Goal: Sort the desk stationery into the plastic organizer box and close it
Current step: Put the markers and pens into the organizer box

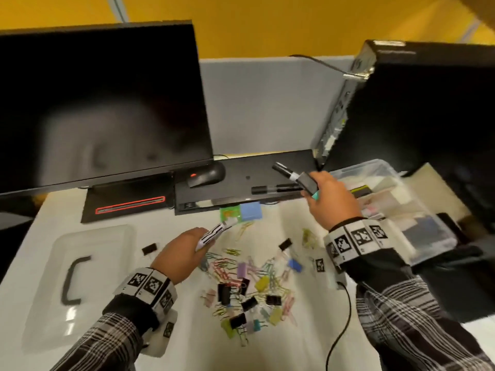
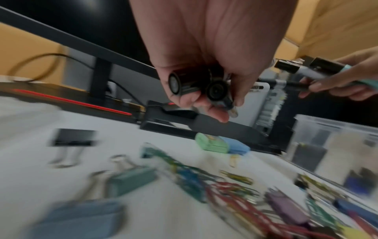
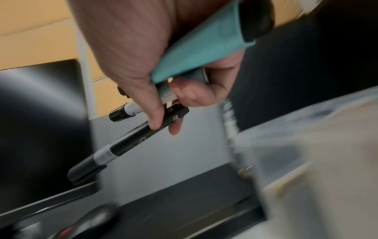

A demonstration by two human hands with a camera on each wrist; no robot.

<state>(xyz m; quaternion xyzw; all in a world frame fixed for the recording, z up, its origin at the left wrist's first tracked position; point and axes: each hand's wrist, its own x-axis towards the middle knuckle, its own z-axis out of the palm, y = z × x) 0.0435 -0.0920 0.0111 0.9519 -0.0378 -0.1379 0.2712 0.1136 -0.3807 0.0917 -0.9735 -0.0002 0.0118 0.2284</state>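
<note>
Two hands work above a white surface (image 1: 166,226) in the head view. The left hand (image 1: 182,253) grips a bundle of pens (image 1: 214,232), one with a black-and-white barrel, above a scatter of binder clips and paper clips (image 1: 249,285). The right hand (image 1: 329,199) holds markers and a teal item (image 1: 300,178) up beside the open plastic organizer box (image 1: 388,207), which sits at the right edge of the surface. The clear lid (image 1: 77,285) with its black handle lies well apart at the left.

From the left wrist, the left hand (image 2: 196,56) curls round the butt ends of the pens (image 2: 196,85); blurred clips (image 2: 235,189) lie below and the box (image 2: 335,143) stands at right.

From the right wrist, the right hand (image 3: 143,67) clasps a teal item (image 3: 196,53) and black markers (image 3: 126,145), the box (image 3: 315,161) blurred at right.
</note>
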